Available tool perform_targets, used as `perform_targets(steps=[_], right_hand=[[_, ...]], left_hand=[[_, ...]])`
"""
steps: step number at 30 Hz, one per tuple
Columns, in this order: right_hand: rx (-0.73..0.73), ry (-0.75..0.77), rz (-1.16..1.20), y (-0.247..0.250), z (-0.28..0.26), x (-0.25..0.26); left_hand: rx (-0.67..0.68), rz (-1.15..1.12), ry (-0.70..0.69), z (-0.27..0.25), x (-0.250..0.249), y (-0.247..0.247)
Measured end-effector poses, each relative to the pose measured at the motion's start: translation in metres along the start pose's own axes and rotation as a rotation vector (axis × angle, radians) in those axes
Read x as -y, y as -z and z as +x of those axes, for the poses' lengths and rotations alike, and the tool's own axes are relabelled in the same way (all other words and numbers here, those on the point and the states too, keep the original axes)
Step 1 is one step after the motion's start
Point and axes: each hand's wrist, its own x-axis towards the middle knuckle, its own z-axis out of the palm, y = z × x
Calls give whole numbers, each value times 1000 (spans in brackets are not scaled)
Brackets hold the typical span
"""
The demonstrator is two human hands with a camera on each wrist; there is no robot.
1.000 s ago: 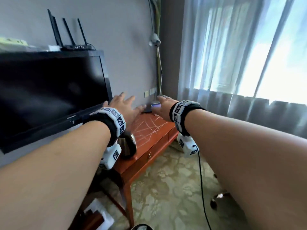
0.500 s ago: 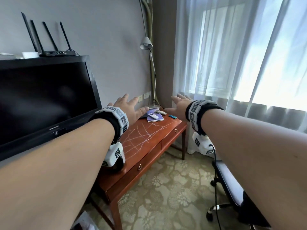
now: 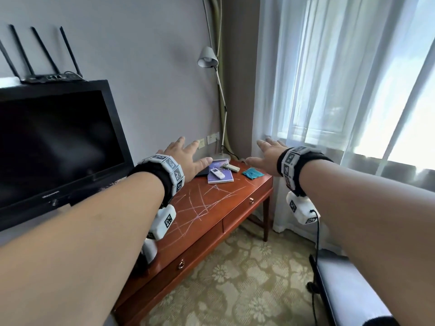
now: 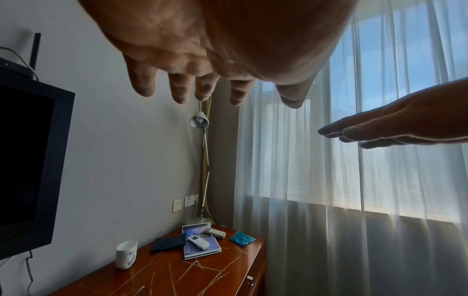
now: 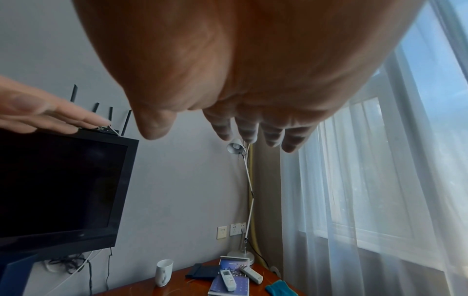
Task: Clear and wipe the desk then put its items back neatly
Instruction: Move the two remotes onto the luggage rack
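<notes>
Reaching out over the desk (image 3: 207,208), I hold my left hand (image 3: 186,156) and right hand (image 3: 268,154) flat, fingers spread, gripping nothing. Two remotes (image 3: 217,173) lie on a purple booklet (image 3: 220,177) at the far end, a teal cloth (image 3: 253,173) by the right corner, a mug (image 4: 126,254) near the wall. I judge clearing comes first: lift the remotes off before the booklet, and keep the cloth for wiping.
</notes>
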Motion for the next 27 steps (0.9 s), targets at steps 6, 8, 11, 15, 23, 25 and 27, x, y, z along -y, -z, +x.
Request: perform_targets(steps=[6, 8, 11, 15, 23, 25, 27], right_hand=[[31, 21, 6, -6, 43, -19], [39, 3, 3, -8, 80, -27], [49, -4, 13, -10, 89, -31], [13, -18, -8, -1, 135, -31], [-4, -49, 1, 13, 257, -1], [-2, -52, 11, 8, 282, 6], [3, -56, 13, 2, 307, 11]], left_hand=[[15, -21, 28, 47, -8, -5], [28, -65, 21, 88, -11, -13], [29, -88, 18, 102, -8, -20], [0, -130, -14, 163, 2, -33], [-5, -157, -9, 289, 54, -39], [-6, -156, -11, 315, 64, -46], [-1, -156, -23, 338, 72, -55]])
